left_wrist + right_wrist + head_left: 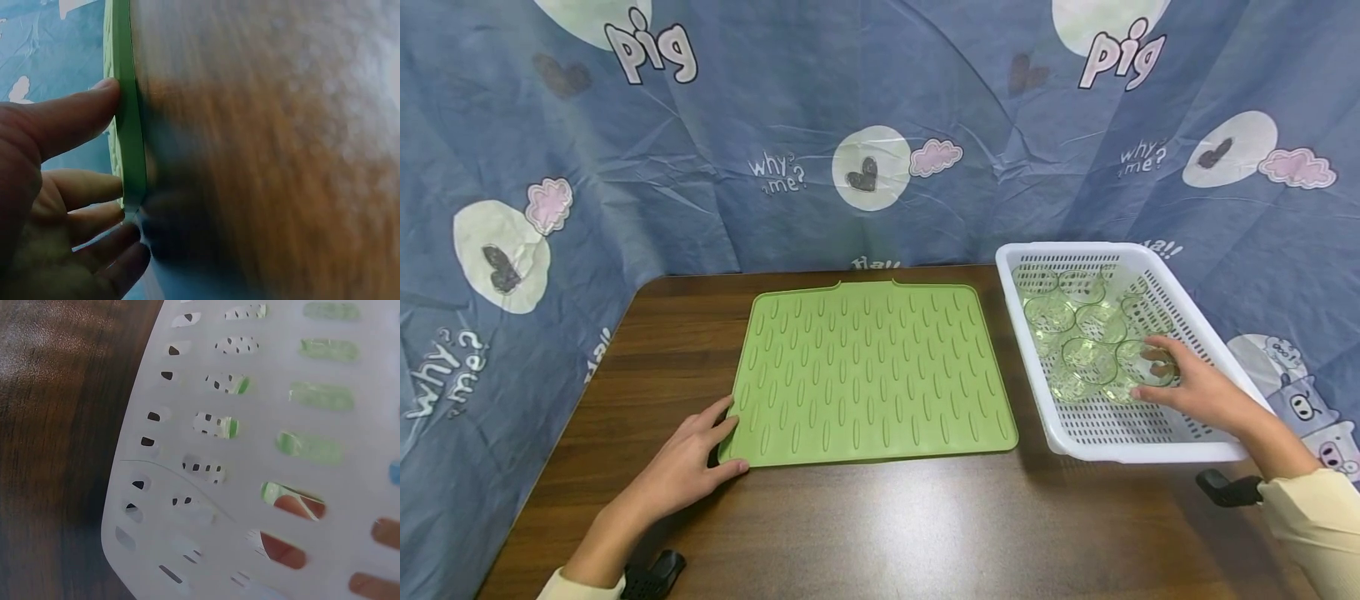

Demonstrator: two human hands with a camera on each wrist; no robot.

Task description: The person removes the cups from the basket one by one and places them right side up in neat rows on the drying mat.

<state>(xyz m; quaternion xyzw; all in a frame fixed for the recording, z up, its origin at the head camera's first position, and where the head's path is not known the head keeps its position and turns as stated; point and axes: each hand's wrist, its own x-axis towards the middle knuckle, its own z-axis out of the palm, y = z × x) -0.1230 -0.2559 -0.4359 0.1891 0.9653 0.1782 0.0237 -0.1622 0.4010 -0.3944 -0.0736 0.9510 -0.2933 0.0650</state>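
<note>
A green ribbed drying mat lies flat on the table. My left hand rests at its near left corner, thumb at the front edge and fingers along the left edge. In the left wrist view, the left thumb meets the mat's green edge. To the right, my right hand reaches into the white basket and curls thumb and fingers round a clear green drinking glass. Several more such glasses stand beside it. Basket slots partly hide the right fingers in the right wrist view.
The white slotted plastic basket stands at the right of the brown wooden table, with its wall rising round the glasses. A blue printed cloth hangs behind and beside the table.
</note>
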